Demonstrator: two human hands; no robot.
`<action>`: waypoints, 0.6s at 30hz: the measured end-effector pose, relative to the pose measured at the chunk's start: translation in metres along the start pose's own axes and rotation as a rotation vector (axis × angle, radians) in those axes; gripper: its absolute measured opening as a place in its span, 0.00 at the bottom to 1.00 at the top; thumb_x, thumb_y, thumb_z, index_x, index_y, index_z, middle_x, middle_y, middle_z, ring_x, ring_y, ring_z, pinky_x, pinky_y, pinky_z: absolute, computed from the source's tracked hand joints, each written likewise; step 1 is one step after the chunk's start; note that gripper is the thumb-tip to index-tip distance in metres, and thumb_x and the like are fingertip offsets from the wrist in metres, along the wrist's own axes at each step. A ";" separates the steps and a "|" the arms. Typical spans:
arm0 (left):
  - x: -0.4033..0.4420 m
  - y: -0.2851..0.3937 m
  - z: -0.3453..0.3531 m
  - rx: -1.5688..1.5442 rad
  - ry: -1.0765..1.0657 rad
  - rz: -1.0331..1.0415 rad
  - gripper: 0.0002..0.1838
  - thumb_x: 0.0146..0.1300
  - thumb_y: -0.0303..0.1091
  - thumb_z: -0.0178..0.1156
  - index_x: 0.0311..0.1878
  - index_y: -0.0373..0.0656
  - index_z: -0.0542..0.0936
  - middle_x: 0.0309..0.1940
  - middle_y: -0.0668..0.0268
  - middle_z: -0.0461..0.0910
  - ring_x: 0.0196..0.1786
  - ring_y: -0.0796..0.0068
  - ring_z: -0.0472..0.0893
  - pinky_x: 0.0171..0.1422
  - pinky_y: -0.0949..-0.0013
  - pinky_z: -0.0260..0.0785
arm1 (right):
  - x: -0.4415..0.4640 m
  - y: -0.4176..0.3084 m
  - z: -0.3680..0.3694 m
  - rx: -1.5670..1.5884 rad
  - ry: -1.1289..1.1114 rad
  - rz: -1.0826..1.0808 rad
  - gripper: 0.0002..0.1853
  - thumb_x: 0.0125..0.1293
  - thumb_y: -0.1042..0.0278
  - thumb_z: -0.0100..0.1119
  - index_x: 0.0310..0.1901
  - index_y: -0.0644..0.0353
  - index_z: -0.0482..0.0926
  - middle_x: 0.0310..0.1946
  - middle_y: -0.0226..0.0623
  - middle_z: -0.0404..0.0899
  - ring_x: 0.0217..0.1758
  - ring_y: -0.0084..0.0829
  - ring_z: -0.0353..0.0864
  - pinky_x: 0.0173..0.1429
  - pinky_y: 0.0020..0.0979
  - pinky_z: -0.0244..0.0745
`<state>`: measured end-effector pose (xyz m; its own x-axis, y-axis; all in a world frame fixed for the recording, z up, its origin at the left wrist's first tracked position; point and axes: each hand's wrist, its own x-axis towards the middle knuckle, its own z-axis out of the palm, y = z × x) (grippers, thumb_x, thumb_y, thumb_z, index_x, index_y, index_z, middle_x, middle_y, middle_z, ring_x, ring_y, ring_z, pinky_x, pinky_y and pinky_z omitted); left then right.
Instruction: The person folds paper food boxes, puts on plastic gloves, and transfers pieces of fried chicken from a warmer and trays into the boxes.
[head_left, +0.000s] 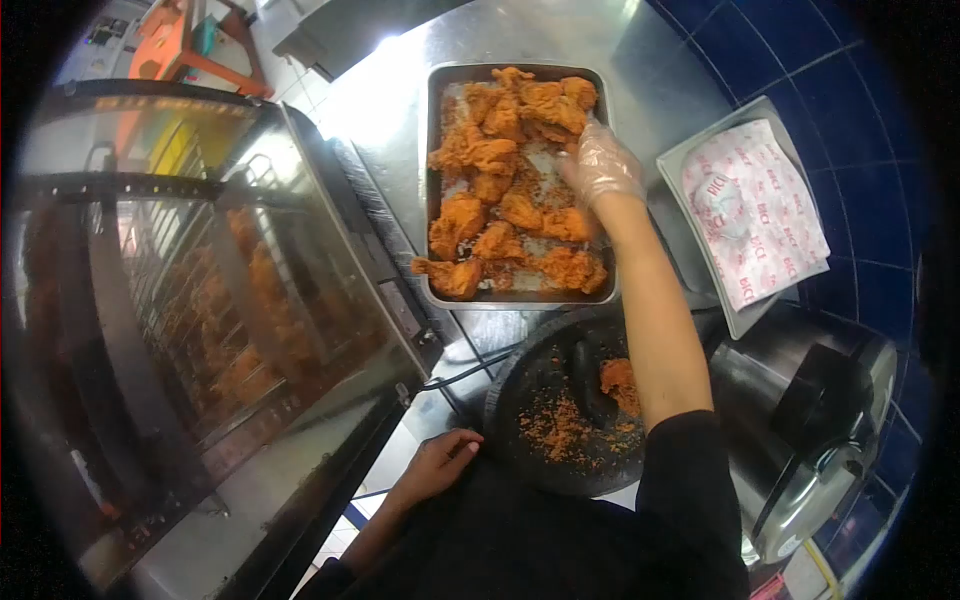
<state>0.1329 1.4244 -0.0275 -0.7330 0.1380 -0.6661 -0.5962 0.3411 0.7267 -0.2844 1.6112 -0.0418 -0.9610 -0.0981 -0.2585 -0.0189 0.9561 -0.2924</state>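
A metal tray holds many pieces of fried chicken on a steel counter. My right hand, in a clear plastic glove, reaches over the tray's right edge beside the chicken at the upper right. Its fingertips are partly hidden, and what they hold, if anything, cannot be made out. Bare and near my body, my left hand has its fingers curled together with nothing visible in them. It is beside a dark stone mortar with orange crumbs and a piece of chicken in it.
A glass display cabinet with fried pieces inside stands at the left. At the right, a tray bears printed paper. A steel appliance is at the lower right, near a blue tiled wall. Cables cross beside the mortar.
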 end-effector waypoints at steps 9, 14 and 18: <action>-0.009 -0.011 -0.005 -0.029 0.022 0.009 0.12 0.74 0.36 0.58 0.55 0.42 0.81 0.44 0.60 0.85 0.43 0.69 0.84 0.48 0.66 0.76 | -0.004 -0.002 0.005 0.019 0.042 0.085 0.25 0.58 0.60 0.66 0.55 0.62 0.77 0.52 0.50 0.84 0.55 0.43 0.85 0.59 0.40 0.79; -0.004 -0.012 -0.004 -0.039 0.025 -0.001 0.12 0.74 0.36 0.58 0.55 0.42 0.81 0.42 0.61 0.85 0.40 0.71 0.84 0.47 0.66 0.75 | -0.038 0.001 -0.012 1.163 -0.224 0.245 0.20 0.64 0.55 0.62 0.52 0.60 0.79 0.40 0.41 0.84 0.34 0.31 0.85 0.37 0.30 0.81; -0.001 -0.006 -0.003 0.017 -0.003 0.029 0.12 0.74 0.36 0.58 0.55 0.42 0.81 0.41 0.61 0.85 0.39 0.72 0.84 0.47 0.67 0.76 | -0.080 0.007 -0.038 1.907 -0.456 0.154 0.24 0.68 0.53 0.56 0.58 0.61 0.76 0.43 0.46 0.84 0.31 0.33 0.84 0.28 0.24 0.76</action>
<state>0.1362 1.4193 -0.0303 -0.7489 0.1514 -0.6452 -0.5688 0.3527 0.7430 -0.2179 1.6365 0.0119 -0.7888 -0.4069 -0.4606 0.6143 -0.5004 -0.6101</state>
